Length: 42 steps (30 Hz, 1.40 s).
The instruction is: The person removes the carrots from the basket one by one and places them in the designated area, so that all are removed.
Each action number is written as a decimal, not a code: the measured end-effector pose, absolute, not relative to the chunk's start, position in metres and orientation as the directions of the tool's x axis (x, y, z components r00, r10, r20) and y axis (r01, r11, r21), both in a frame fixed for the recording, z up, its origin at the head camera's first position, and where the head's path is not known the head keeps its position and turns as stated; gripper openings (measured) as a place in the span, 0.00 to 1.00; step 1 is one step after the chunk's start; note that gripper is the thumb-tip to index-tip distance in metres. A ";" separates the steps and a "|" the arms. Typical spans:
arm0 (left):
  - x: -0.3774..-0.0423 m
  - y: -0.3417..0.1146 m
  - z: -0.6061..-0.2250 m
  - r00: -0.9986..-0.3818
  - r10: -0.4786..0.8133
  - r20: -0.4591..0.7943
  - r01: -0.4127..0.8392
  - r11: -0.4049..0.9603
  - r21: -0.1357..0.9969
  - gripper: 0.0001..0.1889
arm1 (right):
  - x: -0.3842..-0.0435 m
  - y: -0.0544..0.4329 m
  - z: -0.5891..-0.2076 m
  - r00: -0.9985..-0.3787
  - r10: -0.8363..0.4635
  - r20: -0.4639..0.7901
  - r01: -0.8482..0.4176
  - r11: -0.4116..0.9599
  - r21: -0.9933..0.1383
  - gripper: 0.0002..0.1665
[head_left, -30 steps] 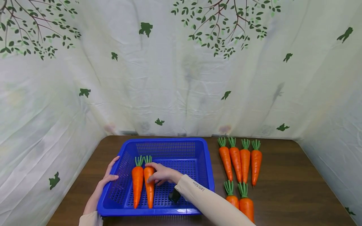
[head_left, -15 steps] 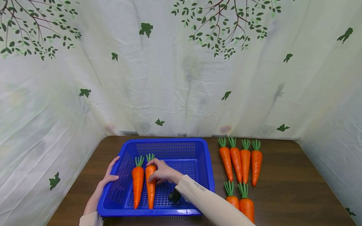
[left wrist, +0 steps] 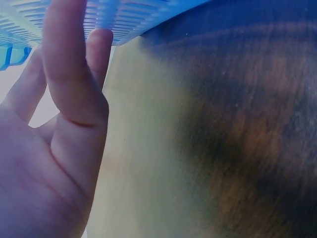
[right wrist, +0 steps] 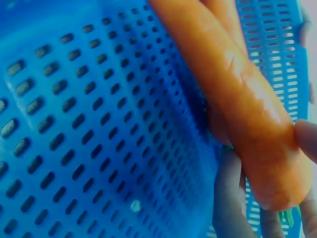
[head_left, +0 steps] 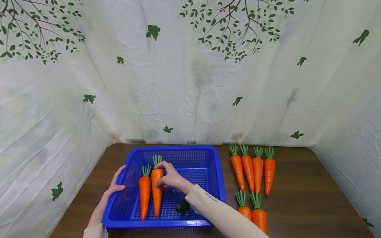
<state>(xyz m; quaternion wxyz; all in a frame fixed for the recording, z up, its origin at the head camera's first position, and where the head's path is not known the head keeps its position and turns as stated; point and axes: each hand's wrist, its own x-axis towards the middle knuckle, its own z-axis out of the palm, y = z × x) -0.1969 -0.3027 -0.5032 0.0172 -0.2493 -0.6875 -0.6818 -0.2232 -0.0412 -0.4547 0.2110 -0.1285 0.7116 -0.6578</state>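
Two orange carrots with green tops are in the left half of a blue plastic basket point(head_left: 219, 175). My right hand point(head_left: 172, 178) reaches in and pinches the upper part of the right-hand carrot point(head_left: 156, 188) between thumb and fingers. Its tip points toward the basket's front. The right wrist view has this carrot point(right wrist: 237, 89) close up, with fingers on both sides of its thick end. Beside it lies the left-hand carrot point(head_left: 144, 195), untouched. On the basket's left rim, my left hand point(head_left: 108, 195) holds on, thumb over the edge; the left wrist view shows the hand point(left wrist: 64, 114) against the perforated wall.
Right of the basket, carrots lie on the brown wooden table point(head_left: 303, 191): several in a back row point(head_left: 258, 172) and two in front point(head_left: 259, 218), partly cut off. A dark wrist camera point(head_left: 183, 207) hangs under my right wrist. A leaf-patterned curtain point(head_left: 190, 82) surrounds the table.
The right-hand carrot first shifts slightly right, then back left and farther from me, pinched by my right hand. The left hand and the other carrots stay put.
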 end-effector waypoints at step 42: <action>-0.188 -0.299 -0.498 -0.915 0.318 0.250 0.253 -0.033 0.967 0.40 | -0.216 0.010 -0.401 -0.915 -0.399 -0.060 0.126 -0.143 -0.982 0.33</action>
